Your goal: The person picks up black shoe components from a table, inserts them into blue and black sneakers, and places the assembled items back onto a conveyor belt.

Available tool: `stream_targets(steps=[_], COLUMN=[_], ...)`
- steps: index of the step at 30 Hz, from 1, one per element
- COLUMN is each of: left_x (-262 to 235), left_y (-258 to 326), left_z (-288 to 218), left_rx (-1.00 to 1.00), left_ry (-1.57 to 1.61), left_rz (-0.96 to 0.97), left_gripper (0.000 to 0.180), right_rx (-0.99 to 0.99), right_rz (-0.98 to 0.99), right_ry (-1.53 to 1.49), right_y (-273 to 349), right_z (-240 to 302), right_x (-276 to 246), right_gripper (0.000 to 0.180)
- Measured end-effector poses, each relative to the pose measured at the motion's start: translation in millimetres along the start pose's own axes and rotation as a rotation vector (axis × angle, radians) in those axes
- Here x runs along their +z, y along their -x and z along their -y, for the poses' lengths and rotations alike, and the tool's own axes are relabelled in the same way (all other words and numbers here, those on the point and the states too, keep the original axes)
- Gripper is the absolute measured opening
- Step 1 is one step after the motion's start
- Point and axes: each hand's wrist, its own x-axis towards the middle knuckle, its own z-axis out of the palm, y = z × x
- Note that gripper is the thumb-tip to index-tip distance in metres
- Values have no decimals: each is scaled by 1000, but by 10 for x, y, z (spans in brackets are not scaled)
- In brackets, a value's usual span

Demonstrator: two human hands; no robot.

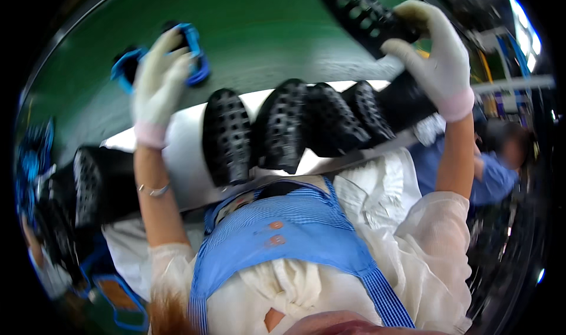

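My right hand [446,61], in a white glove with a pink cuff, is raised at the upper right and closed round a black boot [361,17] with a deeply treaded sole. My left hand [156,90], gloved alike, is lifted at the upper left, fingers stretched and somewhat blurred, holding nothing that I can see. Between my arms several black boots [227,135] lie side by side across a white work surface [184,158], their studded soles facing me. Another black boot [88,184] lies left of my left forearm.
Past the surface is a green floor [253,28] with blue-and-black objects [197,52] beyond my left hand. A person in blue [492,176] is close on the right. White cloth [377,187] lies beside my right side; a blue-framed stool [127,302] stands lower left.
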Motion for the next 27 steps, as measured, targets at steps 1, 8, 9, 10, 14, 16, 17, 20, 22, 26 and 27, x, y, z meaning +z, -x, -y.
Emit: stream_targets(steps=[1, 8, 9, 10, 14, 16, 17, 20, 22, 26, 27], left_x=[144, 182, 147, 122, 58, 53, 58, 61, 14, -70, -58], left_y=[19, 258, 273, 290, 313, 304, 289, 245, 214, 138, 129], left_z=[-80, -137, -31, 20, 155, 230, 289, 373, 423, 683, 763], left_rx=[23, -187, -205, -199, -247, -283, -294, -353, -403, -423, -261], left_ry=[214, 1115, 1091, 1092, 979, 971, 998, 1036, 1035, 431, -8], left_rz=[25, 179, 138, 125, -31, -71, -84, -147, -111, -149, -200], left_gripper=[58, 57, 52, 52, 33, 29, 30, 36, 39, 46, 50], right_rx=[-90, -366, -381, -306, -214, -236, -240, -78, -36, -29, -44], right_rz=[24, 267, 271, 342, 523, 534, 537, 597, 648, 703, 694], right_ry=[-59, -309, -320, -307, -279, -257, -255, -427, -458, -346, -228], right_y=[-97, -503, -530, -551, -709, -750, -763, -828, -888, -1082, -1142], right_z=[181, 968, 985, 989, 986, 1032, 1054, 1115, 1075, 944, 912], right_x=[180, 984, 1087, 1163, 1409, 1500, 1557, 1690, 1775, 1932, 1975], right_gripper=[44, 42, 42, 43, 44, 41, 41, 36, 34, 35, 36])
